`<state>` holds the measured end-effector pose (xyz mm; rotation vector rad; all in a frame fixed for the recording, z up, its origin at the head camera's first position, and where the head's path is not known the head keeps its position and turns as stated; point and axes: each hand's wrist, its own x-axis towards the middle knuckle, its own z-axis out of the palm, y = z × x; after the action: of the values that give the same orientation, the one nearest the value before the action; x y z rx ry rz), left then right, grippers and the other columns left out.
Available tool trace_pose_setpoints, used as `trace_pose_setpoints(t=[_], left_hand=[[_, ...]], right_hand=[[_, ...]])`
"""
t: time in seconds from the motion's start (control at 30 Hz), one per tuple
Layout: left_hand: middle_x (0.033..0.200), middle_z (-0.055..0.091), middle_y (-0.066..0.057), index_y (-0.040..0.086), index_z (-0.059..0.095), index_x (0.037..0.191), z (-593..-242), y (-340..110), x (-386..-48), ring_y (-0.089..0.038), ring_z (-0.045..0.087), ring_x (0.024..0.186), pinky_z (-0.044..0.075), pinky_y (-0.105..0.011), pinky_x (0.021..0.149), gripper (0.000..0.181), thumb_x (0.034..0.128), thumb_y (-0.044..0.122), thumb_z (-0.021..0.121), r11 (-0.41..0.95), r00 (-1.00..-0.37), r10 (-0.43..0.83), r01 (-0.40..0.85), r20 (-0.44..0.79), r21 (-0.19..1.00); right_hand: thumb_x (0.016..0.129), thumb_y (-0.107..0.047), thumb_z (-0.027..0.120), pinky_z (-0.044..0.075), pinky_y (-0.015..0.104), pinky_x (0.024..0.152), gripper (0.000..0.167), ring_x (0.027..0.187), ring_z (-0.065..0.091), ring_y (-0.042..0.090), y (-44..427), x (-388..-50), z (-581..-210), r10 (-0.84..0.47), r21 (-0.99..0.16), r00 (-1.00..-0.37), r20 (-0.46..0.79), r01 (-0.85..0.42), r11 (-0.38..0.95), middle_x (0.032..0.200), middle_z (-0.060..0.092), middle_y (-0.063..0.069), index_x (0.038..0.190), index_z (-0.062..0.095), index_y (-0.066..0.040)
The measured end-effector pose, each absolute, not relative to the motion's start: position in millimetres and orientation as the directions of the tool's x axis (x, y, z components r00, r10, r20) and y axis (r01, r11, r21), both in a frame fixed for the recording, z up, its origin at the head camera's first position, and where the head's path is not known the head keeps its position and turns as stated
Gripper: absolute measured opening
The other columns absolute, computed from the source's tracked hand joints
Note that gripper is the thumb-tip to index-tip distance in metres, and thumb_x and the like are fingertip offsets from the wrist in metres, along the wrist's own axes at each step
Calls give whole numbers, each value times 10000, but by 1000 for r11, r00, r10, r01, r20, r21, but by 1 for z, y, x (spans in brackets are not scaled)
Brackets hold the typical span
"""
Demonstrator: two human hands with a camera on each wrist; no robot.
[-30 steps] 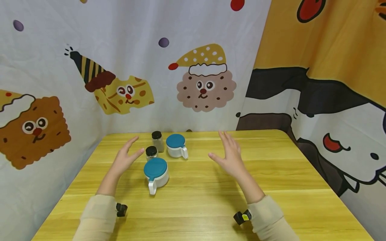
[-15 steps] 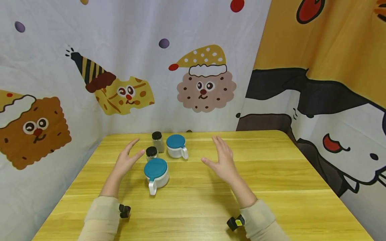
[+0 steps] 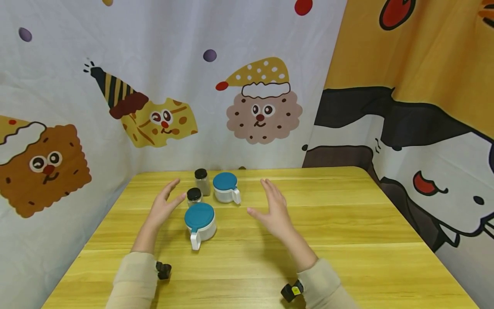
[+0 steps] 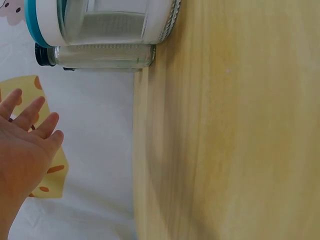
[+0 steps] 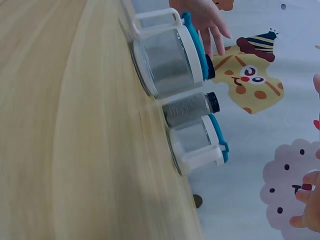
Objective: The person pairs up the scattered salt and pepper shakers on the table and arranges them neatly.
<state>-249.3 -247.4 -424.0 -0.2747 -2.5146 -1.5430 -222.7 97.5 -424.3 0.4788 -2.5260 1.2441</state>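
My left hand (image 3: 162, 209) hovers left of the containers, fingers spread and nothing in its grasp. My right hand (image 3: 275, 214) is held over the table to their right, fingers extended, likewise holding nothing. Between the hands stands the nearer seasoning jar (image 3: 200, 221), clear-sided with a blue lid and white handle. A matching seasoning jar (image 3: 225, 187) is farther back. Two glass spice bottles with black lids stand beside them: the taller spice bottle (image 3: 202, 182) at the rear, the shorter spice bottle (image 3: 194, 196) partly hidden behind the nearer jar. In the right wrist view, the jars' transparent bodies (image 5: 165, 60) are visible.
All containers stand upright on a wood-grain table (image 3: 347, 266). A white curtain (image 3: 162, 43) with cartoon prints hangs along its far edge, and a yellow cartoon curtain (image 3: 359, 51) hangs at the right. Small black cameras sit at both wrists.
My right hand has moved left, closer to the containers. The left hand has shifted slightly right. The jars and bottles have stayed where they were.
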Motion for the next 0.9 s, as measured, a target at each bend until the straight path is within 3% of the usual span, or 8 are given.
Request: trace_pose_setpoints(t=[0.13, 0.37, 0.9], left_hand=[[1484, 302, -266, -58, 310, 1456, -426, -246, -250, -428, 210, 1379, 131, -549, 1111, 632, 950, 163, 617, 408, -964, 65, 261, 258, 875], [1499, 335, -174, 23, 333, 1475, -444, -249, -260, -338, 232, 1396, 139, -495, 1126, 669, 942, 297, 631, 405, -970, 45, 237, 240, 883], [1501, 340, -153, 70, 355, 1477, -448, -242, -263, -346, 230, 1394, 158, -538, 1111, 697, 923, 386, 637, 444, -983, 58, 182, 174, 877]], right_hand=[[797, -498, 736, 151, 638, 1061, 932, 1410, 159, 326, 90, -221, -427, -167, -719, -914, 369, -395, 572, 1572, 179, 21, 1532, 228, -232], [776, -573, 716, 147, 585, 1087, 969, 1413, 177, 281, 76, -219, -434, -194, -718, -906, 377, -418, 557, 1571, 192, 11, 1531, 227, -213], [770, -562, 730, 228, 602, 1055, 958, 1400, 202, 302, 48, -211, -445, -238, -791, -922, 307, -386, 474, 1563, 208, 20, 1524, 236, -236]])
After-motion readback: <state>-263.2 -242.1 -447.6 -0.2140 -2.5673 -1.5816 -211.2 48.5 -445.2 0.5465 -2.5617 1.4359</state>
